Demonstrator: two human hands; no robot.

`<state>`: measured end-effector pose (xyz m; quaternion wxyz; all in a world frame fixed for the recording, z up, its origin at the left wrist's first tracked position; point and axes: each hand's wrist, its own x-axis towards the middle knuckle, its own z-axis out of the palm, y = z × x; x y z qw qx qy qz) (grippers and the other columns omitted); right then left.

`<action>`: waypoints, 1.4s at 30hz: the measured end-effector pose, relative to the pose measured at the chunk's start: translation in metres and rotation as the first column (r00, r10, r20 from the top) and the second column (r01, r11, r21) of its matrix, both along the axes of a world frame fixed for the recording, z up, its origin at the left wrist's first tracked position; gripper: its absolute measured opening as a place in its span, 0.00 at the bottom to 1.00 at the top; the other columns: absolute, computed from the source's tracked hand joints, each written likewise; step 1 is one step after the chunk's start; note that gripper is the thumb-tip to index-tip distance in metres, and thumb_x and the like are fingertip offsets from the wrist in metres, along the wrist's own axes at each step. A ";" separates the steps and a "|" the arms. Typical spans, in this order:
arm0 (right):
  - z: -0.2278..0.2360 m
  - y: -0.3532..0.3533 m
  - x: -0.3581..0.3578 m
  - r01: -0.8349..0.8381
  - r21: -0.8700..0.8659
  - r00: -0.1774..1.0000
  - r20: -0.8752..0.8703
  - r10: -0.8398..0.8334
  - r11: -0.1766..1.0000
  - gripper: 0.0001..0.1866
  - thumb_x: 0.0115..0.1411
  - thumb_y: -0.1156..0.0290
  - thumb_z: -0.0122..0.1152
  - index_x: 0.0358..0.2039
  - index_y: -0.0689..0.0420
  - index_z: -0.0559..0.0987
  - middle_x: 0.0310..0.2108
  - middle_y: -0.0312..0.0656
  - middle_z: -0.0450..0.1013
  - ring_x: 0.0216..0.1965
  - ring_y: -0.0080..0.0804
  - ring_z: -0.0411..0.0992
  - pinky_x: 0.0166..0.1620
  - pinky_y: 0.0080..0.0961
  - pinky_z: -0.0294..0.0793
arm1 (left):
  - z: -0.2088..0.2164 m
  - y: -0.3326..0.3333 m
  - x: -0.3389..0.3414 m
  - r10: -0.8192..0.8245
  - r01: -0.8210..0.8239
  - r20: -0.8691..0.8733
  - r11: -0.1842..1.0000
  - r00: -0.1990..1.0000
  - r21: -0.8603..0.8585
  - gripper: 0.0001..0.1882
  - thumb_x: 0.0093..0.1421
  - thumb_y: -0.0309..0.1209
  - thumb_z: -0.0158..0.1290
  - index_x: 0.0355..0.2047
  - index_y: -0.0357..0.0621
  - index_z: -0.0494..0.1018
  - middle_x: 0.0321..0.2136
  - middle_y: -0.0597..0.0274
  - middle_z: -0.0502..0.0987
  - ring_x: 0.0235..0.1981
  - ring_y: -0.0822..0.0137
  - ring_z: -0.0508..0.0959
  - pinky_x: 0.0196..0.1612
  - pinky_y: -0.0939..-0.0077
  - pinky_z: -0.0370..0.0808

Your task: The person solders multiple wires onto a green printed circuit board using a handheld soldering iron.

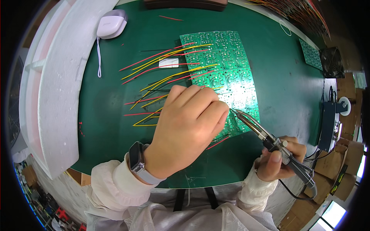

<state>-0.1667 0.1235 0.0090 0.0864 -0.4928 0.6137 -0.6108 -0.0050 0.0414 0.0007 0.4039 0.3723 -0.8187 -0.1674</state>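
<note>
Looking first at the green table (pixel 283 84), then at the board (pixel 231 73) flat upon it, note a long axis running from near to far, far end leaning slightly left. Find the left hand (pixel 192 115) nearer, over the board's near left part, fingers bunched as in a pinch; cannot tell what, if anything, between the hidden tips. Off the board's near right corner, see the right hand (pixel 279 161), wrapped around the handle of the iron (pixel 271 142). Follow the iron diagonally far and left over the board, its tip just beside the left hand's fingers; cannot tell whether touching. Last, trace thin wires (pixel 138 114) reaching left past the board's left edge, the nearer ones passing behind the left hand.
</note>
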 end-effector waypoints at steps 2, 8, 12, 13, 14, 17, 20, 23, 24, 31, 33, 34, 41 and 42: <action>0.000 0.000 0.000 0.001 -0.057 1.000 0.007 -0.001 0.998 0.25 0.44 0.53 0.62 0.25 0.63 0.63 0.14 0.41 0.62 0.12 0.21 0.61 0.18 0.14 0.59 | -0.001 0.000 0.000 0.000 0.000 0.000 1.000 1.000 -0.004 0.09 0.36 0.20 0.56 0.20 0.43 0.70 0.19 0.68 0.67 0.19 0.70 0.66 0.25 0.76 0.58; 0.001 -0.001 -0.001 0.002 -0.031 1.000 0.005 -0.002 1.000 0.25 0.45 0.54 0.62 0.25 0.62 0.63 0.14 0.41 0.63 0.11 0.20 0.62 0.17 0.13 0.60 | 0.001 0.000 0.001 0.005 -0.005 0.032 1.000 0.999 -0.012 0.09 0.36 0.20 0.56 0.20 0.43 0.70 0.19 0.68 0.67 0.19 0.69 0.66 0.26 0.76 0.58; 0.003 -0.003 0.001 -0.005 -0.021 1.000 0.018 0.005 1.000 0.25 0.45 0.54 0.62 0.26 0.62 0.63 0.14 0.41 0.63 0.11 0.21 0.62 0.17 0.13 0.61 | -0.001 0.000 0.000 -0.003 0.003 0.027 1.000 1.000 -0.017 0.09 0.35 0.20 0.56 0.20 0.43 0.70 0.19 0.68 0.67 0.20 0.69 0.67 0.26 0.76 0.58; 0.003 -0.003 0.001 -0.005 -0.017 1.000 0.014 0.005 1.000 0.24 0.45 0.54 0.62 0.26 0.62 0.63 0.14 0.41 0.63 0.11 0.21 0.62 0.18 0.13 0.61 | 0.000 0.000 0.000 -0.002 0.003 0.028 1.000 1.000 -0.017 0.09 0.35 0.20 0.56 0.20 0.43 0.70 0.19 0.68 0.67 0.20 0.69 0.67 0.26 0.76 0.58; 0.003 -0.003 0.001 -0.005 -0.013 1.000 0.010 0.005 1.000 0.24 0.45 0.54 0.62 0.26 0.62 0.63 0.14 0.41 0.64 0.12 0.20 0.62 0.18 0.13 0.61 | 0.000 0.000 0.000 -0.002 0.003 0.030 1.000 1.000 -0.017 0.09 0.35 0.20 0.56 0.20 0.43 0.70 0.19 0.68 0.67 0.20 0.69 0.67 0.26 0.76 0.58; 0.002 -0.002 0.000 -0.014 0.000 1.000 0.015 0.014 1.000 0.24 0.45 0.55 0.62 0.26 0.62 0.63 0.14 0.40 0.64 0.12 0.21 0.62 0.18 0.13 0.61 | 0.000 0.000 -0.001 -0.004 0.004 0.036 1.000 0.999 -0.018 0.10 0.35 0.20 0.56 0.20 0.43 0.70 0.19 0.68 0.67 0.20 0.69 0.67 0.26 0.76 0.58; 0.002 -0.001 0.000 -0.020 -0.004 1.000 0.006 0.020 1.000 0.24 0.45 0.55 0.62 0.26 0.62 0.64 0.13 0.40 0.64 0.12 0.21 0.63 0.18 0.13 0.61 | 0.000 0.001 0.001 -0.003 0.003 0.039 1.000 0.999 -0.019 0.10 0.35 0.19 0.56 0.20 0.43 0.70 0.19 0.68 0.67 0.20 0.69 0.67 0.26 0.76 0.58; 0.003 -0.001 0.000 -0.028 0.009 0.999 0.029 0.028 1.000 0.24 0.45 0.54 0.62 0.26 0.62 0.64 0.13 0.39 0.64 0.13 0.21 0.63 0.19 0.13 0.61 | 0.001 0.002 0.001 -0.001 0.001 0.042 1.000 0.999 -0.016 0.10 0.35 0.19 0.56 0.20 0.43 0.70 0.19 0.68 0.67 0.20 0.69 0.67 0.26 0.76 0.58; 0.003 -0.001 0.000 -0.028 0.010 0.999 0.029 0.027 1.000 0.24 0.45 0.54 0.62 0.26 0.62 0.64 0.13 0.39 0.64 0.13 0.21 0.63 0.19 0.13 0.61 | 0.001 0.001 0.000 0.000 0.000 0.037 1.000 0.999 -0.016 0.10 0.35 0.19 0.56 0.20 0.43 0.69 0.19 0.68 0.67 0.20 0.69 0.67 0.26 0.76 0.58; 0.003 -0.002 0.000 -0.009 -0.009 0.999 0.035 0.010 1.000 0.23 0.46 0.55 0.62 0.26 0.62 0.64 0.12 0.39 0.64 0.12 0.20 0.63 0.18 0.12 0.61 | 0.000 0.000 -0.001 0.000 0.001 0.031 1.000 1.000 -0.026 0.10 0.35 0.19 0.56 0.20 0.43 0.69 0.19 0.68 0.67 0.20 0.69 0.67 0.26 0.76 0.58; 0.003 -0.001 0.000 -0.005 -0.025 0.999 0.049 0.006 1.000 0.23 0.46 0.55 0.61 0.25 0.62 0.64 0.12 0.39 0.64 0.12 0.20 0.63 0.18 0.12 0.61 | 0.000 0.000 0.000 -0.003 0.004 0.041 1.000 0.999 -0.025 0.09 0.35 0.19 0.56 0.20 0.43 0.69 0.19 0.68 0.67 0.20 0.69 0.67 0.26 0.76 0.58; 0.003 -0.001 0.000 -0.014 -0.013 0.999 0.045 0.015 1.000 0.23 0.46 0.55 0.61 0.25 0.62 0.64 0.12 0.39 0.64 0.12 0.20 0.63 0.18 0.12 0.62 | 0.000 0.000 0.000 -0.003 0.004 0.041 1.000 0.999 -0.025 0.09 0.35 0.19 0.56 0.20 0.43 0.69 0.19 0.68 0.67 0.20 0.69 0.67 0.26 0.76 0.58; 0.002 -0.003 -0.001 -0.021 -0.005 1.000 0.010 0.021 1.000 0.22 0.46 0.55 0.61 0.25 0.61 0.64 0.12 0.38 0.64 0.13 0.20 0.62 0.19 0.13 0.62 | 0.000 0.001 -0.001 -0.001 0.002 0.035 1.000 0.999 -0.021 0.09 0.35 0.19 0.56 0.20 0.43 0.69 0.19 0.68 0.67 0.20 0.69 0.67 0.27 0.76 0.58; 0.001 -0.002 -0.002 -0.021 -0.005 1.000 0.011 0.021 1.000 0.22 0.46 0.55 0.61 0.25 0.61 0.64 0.12 0.38 0.64 0.13 0.20 0.62 0.19 0.13 0.62 | 0.000 0.001 -0.001 -0.003 0.004 0.043 1.000 0.999 -0.020 0.10 0.35 0.19 0.56 0.20 0.43 0.69 0.19 0.68 0.67 0.20 0.69 0.67 0.27 0.76 0.58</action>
